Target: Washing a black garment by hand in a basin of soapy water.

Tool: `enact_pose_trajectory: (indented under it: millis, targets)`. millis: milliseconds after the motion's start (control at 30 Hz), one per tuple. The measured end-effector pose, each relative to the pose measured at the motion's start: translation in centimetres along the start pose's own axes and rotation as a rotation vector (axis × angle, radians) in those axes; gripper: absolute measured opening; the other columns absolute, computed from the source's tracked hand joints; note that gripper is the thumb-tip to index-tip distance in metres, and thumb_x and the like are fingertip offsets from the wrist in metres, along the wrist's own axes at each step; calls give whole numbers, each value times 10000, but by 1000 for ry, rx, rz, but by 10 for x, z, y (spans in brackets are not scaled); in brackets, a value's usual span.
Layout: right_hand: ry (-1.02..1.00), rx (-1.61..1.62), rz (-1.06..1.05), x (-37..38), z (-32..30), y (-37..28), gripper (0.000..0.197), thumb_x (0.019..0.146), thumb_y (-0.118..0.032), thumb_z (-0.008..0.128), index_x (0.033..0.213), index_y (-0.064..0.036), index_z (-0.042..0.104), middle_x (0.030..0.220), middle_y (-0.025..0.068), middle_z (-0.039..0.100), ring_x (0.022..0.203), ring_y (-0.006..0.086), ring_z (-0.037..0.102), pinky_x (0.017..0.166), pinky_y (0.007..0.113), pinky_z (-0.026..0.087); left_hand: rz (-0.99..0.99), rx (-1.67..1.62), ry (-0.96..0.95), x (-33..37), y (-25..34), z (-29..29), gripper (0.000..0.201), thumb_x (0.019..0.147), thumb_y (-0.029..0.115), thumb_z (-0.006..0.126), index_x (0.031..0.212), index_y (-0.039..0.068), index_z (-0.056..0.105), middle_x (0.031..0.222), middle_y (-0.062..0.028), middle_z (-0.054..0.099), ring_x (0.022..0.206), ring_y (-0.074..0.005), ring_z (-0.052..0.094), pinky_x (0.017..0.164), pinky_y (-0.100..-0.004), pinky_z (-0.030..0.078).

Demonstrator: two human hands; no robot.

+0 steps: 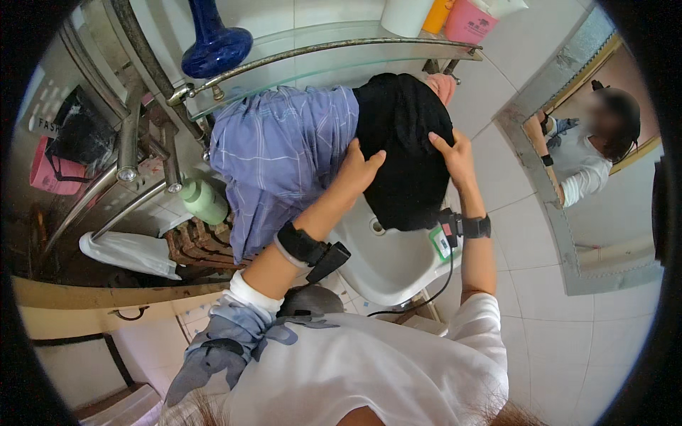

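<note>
A black cloth (401,153) hangs below the glass shelf, over the far part of the white sink (383,266). Its left edge is in my left hand (357,170), with the thumb lying on the front of the fabric. At the opposite edge, my right hand (455,157) pinches the same cloth, its fingers partly hidden behind. A blue checked cloth (284,135) hangs directly to the left, touching the black one. Behind the black cloth's upper right corner shows a bit of pink cloth (442,86). Both my wrists wear black straps.
A glass shelf with a metal rail (341,48) spans the wall above, bearing a blue vase (213,44) and a pink cup (470,27). On the left are metal bars (128,135), a green bottle (204,201) and a white cloth (131,254). A mirror (604,213) hangs at right.
</note>
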State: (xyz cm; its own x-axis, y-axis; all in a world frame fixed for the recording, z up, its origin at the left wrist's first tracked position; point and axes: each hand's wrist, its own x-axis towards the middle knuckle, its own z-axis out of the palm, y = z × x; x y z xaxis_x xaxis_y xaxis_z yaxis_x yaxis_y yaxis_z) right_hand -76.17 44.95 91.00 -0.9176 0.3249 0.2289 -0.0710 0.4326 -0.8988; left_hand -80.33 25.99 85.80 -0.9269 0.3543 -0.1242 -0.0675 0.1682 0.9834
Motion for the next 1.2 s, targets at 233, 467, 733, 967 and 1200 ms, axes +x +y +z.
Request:
enact_pose_trajectory:
  millis: [233,467,733,967,1200]
  targets:
    - [-171,121,48,21,-18,-3,291,778,-303,542,846,-24,587,683,0,537,589,67,427,514,213,334,-7,-298,-42,20,6,11,639,734,282,576,1171,-91,297,1191,-213,367,1111,-244,354,921,-313,266]
    - [124,379,187,70,-12,15,514,761,-317,556,1131,5,400,800,34,526,684,125,510,524,244,409,180,-870,-218,22,83,-22,238,714,119,610,879,-25,517,867,-69,561,803,-159,536,726,-289,427]
    - [290,-79,3,119,-31,56,357,698,-267,606,883,19,501,700,100,559,608,193,545,537,291,428,522,-683,145,27,84,-32,158,767,119,557,867,-4,547,748,-50,542,724,-154,502,649,-271,410]
    - [705,-578,-94,166,-58,28,322,703,-307,553,801,-1,536,776,192,573,752,323,550,670,400,411,212,-600,2,53,82,-27,190,752,138,551,693,64,386,742,-11,364,736,-93,328,684,-251,310]
    - [474,-448,30,150,-67,60,326,701,-298,557,821,4,528,799,195,571,757,314,558,663,373,434,87,-365,-44,31,95,-43,144,714,73,560,820,2,493,830,-55,512,788,-139,467,696,-255,366]
